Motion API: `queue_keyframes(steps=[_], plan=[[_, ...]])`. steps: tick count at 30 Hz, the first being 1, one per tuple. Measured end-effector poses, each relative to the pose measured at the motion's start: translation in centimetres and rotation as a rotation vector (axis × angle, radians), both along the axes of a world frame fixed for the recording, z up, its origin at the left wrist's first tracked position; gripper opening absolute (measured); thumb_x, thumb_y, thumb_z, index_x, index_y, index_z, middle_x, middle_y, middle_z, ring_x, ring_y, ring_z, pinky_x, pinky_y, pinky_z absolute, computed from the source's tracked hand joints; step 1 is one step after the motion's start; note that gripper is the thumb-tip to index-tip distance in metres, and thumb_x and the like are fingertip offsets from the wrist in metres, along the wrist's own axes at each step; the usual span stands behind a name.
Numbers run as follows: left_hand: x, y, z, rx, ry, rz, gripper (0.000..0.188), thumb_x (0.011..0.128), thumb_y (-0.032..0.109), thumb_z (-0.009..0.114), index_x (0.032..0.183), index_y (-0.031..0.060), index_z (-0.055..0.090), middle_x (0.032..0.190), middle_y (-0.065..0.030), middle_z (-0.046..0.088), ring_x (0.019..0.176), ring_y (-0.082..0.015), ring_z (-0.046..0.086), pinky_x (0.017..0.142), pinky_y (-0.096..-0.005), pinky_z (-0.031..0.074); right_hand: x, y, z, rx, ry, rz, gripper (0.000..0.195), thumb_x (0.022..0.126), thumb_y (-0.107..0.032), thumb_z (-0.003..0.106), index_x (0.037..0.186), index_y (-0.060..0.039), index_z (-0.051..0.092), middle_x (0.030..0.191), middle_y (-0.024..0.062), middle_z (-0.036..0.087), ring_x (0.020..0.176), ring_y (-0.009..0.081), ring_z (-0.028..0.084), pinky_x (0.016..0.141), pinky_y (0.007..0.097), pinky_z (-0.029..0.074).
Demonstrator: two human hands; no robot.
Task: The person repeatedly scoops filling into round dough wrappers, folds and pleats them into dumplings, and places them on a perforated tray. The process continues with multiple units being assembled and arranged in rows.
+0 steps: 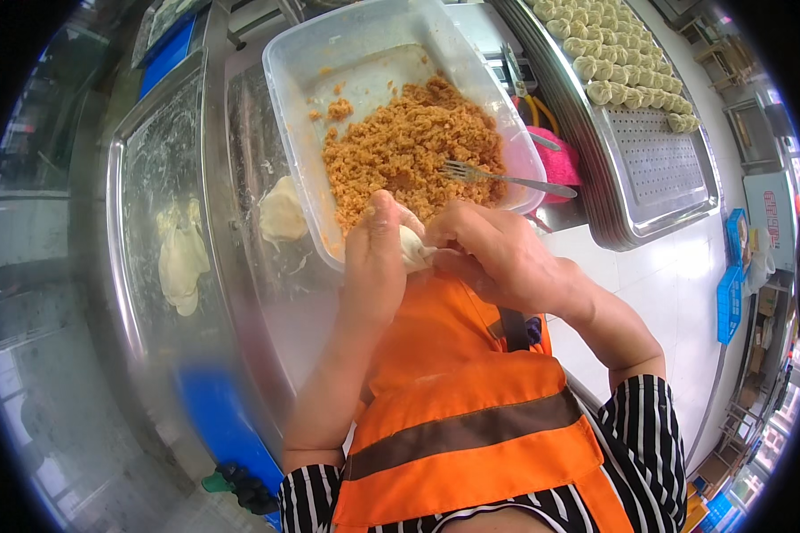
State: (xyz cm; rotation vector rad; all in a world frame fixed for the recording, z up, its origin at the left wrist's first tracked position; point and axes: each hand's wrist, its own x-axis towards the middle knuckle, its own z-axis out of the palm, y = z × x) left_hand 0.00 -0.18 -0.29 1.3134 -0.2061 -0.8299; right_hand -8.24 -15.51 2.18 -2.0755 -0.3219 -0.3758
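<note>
A small white dough bun (413, 248) is between my two hands, over the near edge of a translucent plastic tub (283, 86). My left hand (377, 260) cups it from the left side. The fingers of my right hand (500, 250) pinch its gathered dough edge on the right. Crumbly orange-brown filling (420, 140) lies in the tub, and a metal fork (507, 178) rests on it with its handle over the tub's right rim. How much filling the bun holds is hidden.
Pleated buns (617, 63) stand in rows on a perforated metal tray (660, 153) atop a stack at right. Dough pieces (283, 210) lie left of the tub, others (183, 263) on a floured metal tray. A pink cloth (560, 160) and scissors (533, 110) are beside the tub.
</note>
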Motion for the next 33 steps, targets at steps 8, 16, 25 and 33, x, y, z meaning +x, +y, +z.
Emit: queue_keyframes(steps=[8,16,25,33], plan=[[-0.9,-0.5,0.9,-0.138,-0.125,0.040,0.048,0.104,0.046,0.035,0.086,0.0060,0.054,0.071,-0.0010,0.055,0.058,-0.0058,0.049,0.047,-0.0215,0.038,-0.3,-0.5,0.0,0.042,-0.003,-0.007,0.016,0.081,0.005,0.065,0.093,-0.0021,0.058,0.082,0.0113,0.061,0.073,0.0302,0.063,0.063,0.0364,0.050],[0.5,-0.2,1.0,-0.012,0.016,-0.100,0.051,0.103,0.050,0.035,0.082,0.0072,0.054,0.066,-0.0014,0.053,0.047,-0.0074,0.045,0.043,-0.0227,0.036,-0.2,-0.5,0.5,-0.118,0.037,0.032,0.016,0.080,0.005,0.065,0.093,-0.0018,0.060,0.081,0.0112,0.062,0.071,0.0303,0.064,0.062,0.0364,0.051],[0.4,0.4,-0.7,-0.011,-0.278,0.020,0.048,0.103,0.046,0.039,0.085,0.0050,0.056,0.070,0.0003,0.055,0.064,-0.0046,0.050,0.054,-0.0216,0.041,-0.2,-0.2,-0.3,0.020,-0.008,-0.056,0.013,0.081,0.004,0.065,0.090,-0.0026,0.059,0.077,0.0125,0.059,0.070,0.0320,0.062,0.060,0.0384,0.049],[1.1,0.4,0.0,0.065,-0.047,-0.137,0.050,0.102,0.051,0.038,0.090,0.0060,0.056,0.071,-0.0006,0.057,0.057,-0.0064,0.052,0.045,-0.0218,0.040,-0.3,-0.1,-0.1,-0.001,0.000,0.005,0.015,0.081,0.003,0.065,0.092,-0.0024,0.058,0.077,0.0126,0.057,0.071,0.0324,0.061,0.060,0.0389,0.049]])
